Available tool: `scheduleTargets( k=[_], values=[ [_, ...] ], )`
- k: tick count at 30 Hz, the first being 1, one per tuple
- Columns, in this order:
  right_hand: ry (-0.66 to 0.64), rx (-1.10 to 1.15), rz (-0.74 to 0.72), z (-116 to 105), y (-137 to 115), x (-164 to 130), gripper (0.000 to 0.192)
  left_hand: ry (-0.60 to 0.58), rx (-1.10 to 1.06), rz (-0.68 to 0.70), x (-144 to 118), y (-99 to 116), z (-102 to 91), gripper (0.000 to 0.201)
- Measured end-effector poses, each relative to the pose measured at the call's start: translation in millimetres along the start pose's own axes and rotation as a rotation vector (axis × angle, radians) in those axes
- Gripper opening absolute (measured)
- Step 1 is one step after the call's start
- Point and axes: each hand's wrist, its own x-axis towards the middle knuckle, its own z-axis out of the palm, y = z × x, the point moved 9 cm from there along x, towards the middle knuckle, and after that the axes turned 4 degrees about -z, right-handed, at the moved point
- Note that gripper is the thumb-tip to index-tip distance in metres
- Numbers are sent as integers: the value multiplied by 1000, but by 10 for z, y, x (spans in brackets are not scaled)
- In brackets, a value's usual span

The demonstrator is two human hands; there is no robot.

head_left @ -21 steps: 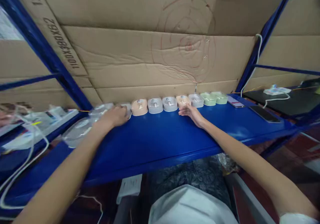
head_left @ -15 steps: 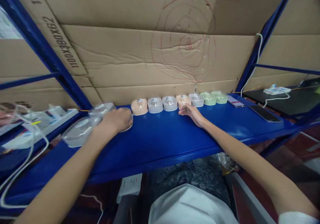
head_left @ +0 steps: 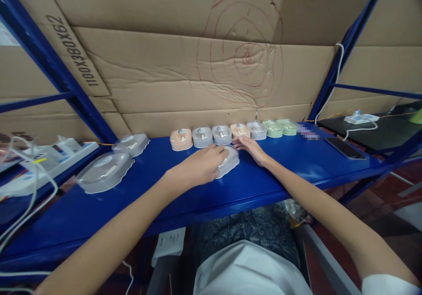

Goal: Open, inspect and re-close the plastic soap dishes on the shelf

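Backdrop: brown cardboard (head_left: 148, 97) printed "1100X380X62", with red hand-drawn rings (head_left: 247, 57), behind a blue bench (head_left: 184, 198) between blue posts.
Row at the back: seven small cases side by side; from the left, a peach case (head_left: 181, 140), two grey ones, a second peach case (head_left: 240, 130), a pale grey one and two green ones (head_left: 273, 129).
Left hand: fingers curled down over a clear, pale-rimmed case (head_left: 231, 162), gripping it from above; the thumb is hidden.
Held case: in front of the row, near the second peach case; whether its base touches the bench, I cannot tell.
Right hand (head_left: 252, 150): open, fingers loosely extended beside the held case and second peach case, gripping nothing; contact is unclear.
Left end: two larger clear cases (head_left: 105, 172), one behind the other.
Right end: a dark phone (head_left: 345, 148) lying flat.
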Motion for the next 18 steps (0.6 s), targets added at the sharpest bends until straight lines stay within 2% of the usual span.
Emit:
scheduleTargets(
  k=[3,6,9,11,14,18],
  values=[
    [-79,-110,-120,87,-173,-56,62,111,-264,154,110,-33,49,40],
    [-154,-205,-202,190,-289,-122,57,247,-474,136,177,-242,156,55],
    [-182,-284,-226,240,-325,-160,53,243,-582,80,233,-393,391,79],
    [-181,-318,-234,244,-335,-170,52,226,-620,71,257,-424,506,88],
    [-167,-343,-259,236,-369,-184,53,243,-639,67,276,-445,554,88],
    [-171,-450,-370,274,-481,-237,54,248,-664,54,294,-483,566,88]
  ],
)
